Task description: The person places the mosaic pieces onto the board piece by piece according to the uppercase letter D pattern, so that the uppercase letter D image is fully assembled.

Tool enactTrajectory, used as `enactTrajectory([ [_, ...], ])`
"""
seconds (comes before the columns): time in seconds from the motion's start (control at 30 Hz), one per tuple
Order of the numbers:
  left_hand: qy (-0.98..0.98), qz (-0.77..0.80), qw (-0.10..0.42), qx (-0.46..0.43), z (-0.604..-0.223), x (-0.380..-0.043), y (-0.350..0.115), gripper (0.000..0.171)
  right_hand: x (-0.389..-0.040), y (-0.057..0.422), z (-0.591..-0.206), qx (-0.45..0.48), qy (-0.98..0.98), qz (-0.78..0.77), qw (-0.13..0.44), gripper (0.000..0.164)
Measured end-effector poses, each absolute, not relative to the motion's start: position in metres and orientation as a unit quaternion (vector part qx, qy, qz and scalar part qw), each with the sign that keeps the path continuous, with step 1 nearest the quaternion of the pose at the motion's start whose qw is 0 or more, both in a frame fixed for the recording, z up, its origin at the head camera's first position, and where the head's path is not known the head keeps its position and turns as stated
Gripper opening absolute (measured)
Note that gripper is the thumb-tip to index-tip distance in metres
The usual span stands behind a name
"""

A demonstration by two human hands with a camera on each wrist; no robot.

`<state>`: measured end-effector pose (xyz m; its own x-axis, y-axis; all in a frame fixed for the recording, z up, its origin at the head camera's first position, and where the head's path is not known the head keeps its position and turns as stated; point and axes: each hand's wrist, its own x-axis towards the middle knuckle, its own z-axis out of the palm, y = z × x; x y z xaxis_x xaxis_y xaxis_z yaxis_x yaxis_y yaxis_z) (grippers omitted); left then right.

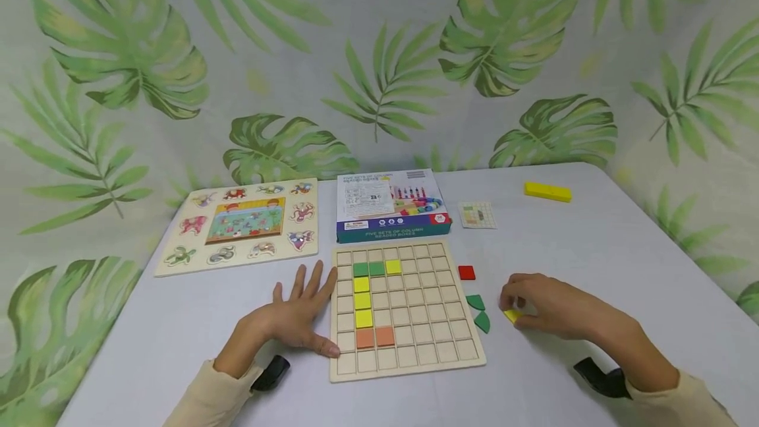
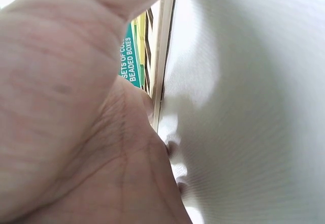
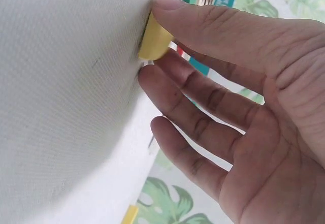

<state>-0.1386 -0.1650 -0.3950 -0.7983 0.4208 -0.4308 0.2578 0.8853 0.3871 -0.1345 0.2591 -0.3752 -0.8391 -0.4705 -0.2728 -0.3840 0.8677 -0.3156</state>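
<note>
My left hand [image 1: 299, 321] lies with spread fingers at the left side of a wooden grid board [image 1: 409, 364], thumb and fingertips at its edge. Several square tiles sit in the board: green, yellow, and orange ones such as this orange tile [image 1: 385, 336]. Right of the board, my right hand [image 1: 551, 305] pinches a small yellow piece [image 3: 154, 40] between thumb and fingers, down at the tabletop. The piece shows a curved edge in the right wrist view, and the fingers partly cover it. Two green rounded pieces [image 1: 476, 302] and a red square tile [image 1: 466, 273] lie between that hand and the board.
Behind the board stands a flat box [image 1: 391, 232] with paper on top. A small pattern card [image 1: 477, 215] lies to its right, and a long yellow block [image 1: 548, 192] farther right. An animal puzzle board [image 1: 178, 267] occupies the back left. Leaf-print cloth [image 1: 379, 94] hangs behind.
</note>
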Motion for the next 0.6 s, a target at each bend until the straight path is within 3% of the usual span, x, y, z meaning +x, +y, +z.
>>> enactTrajectory([
  [0.27,0.936,0.157,0.256,0.185,-0.396,-0.138,-0.165,0.136,-0.138,0.260,-0.377,-0.254,0.940,-0.141,0.179,0.026],
  [0.47,0.935,0.156,0.259,0.186,-0.395,-0.137,-0.165,0.135,-0.140,0.258,-0.370,-0.297,0.934,-0.145,0.138,0.018],
  [0.6,0.934,0.156,0.261,0.187,-0.395,-0.138,-0.165,0.135,-0.141,0.254,-0.365,-0.318,0.933,-0.132,0.102,0.021],
])
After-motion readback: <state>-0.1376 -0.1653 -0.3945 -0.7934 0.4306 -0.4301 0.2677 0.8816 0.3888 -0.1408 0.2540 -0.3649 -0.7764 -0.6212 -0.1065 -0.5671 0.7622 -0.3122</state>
